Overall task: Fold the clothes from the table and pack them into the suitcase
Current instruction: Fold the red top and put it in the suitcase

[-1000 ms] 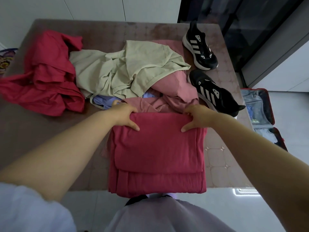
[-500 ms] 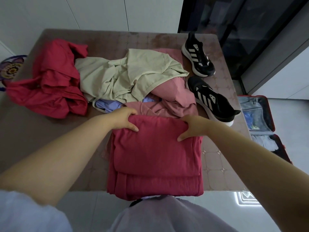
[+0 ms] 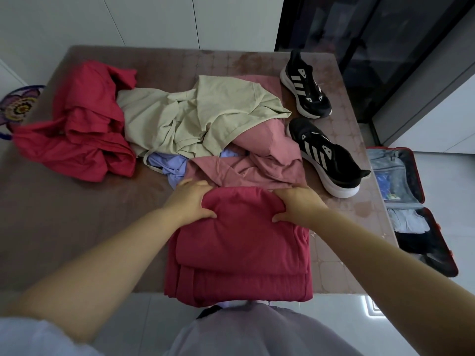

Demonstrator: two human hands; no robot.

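A folded crimson garment lies at the table's near edge, its lower end hanging slightly over. My left hand grips its far left corner, thumb on top. My right hand grips the far right corner the same way. Behind it lies a heap: a pink garment, a beige one, a lilac piece and a red one. The open red suitcase stands on the floor to the right, with some items inside.
Two black sneakers with white stripes sit on the brown table at the right. A patterned round object shows past the table's left edge. A dark glass door stands at the back right.
Both hands have drawn the garment's far edge closer together and toward me, bunching it. The camera view has shifted slightly.
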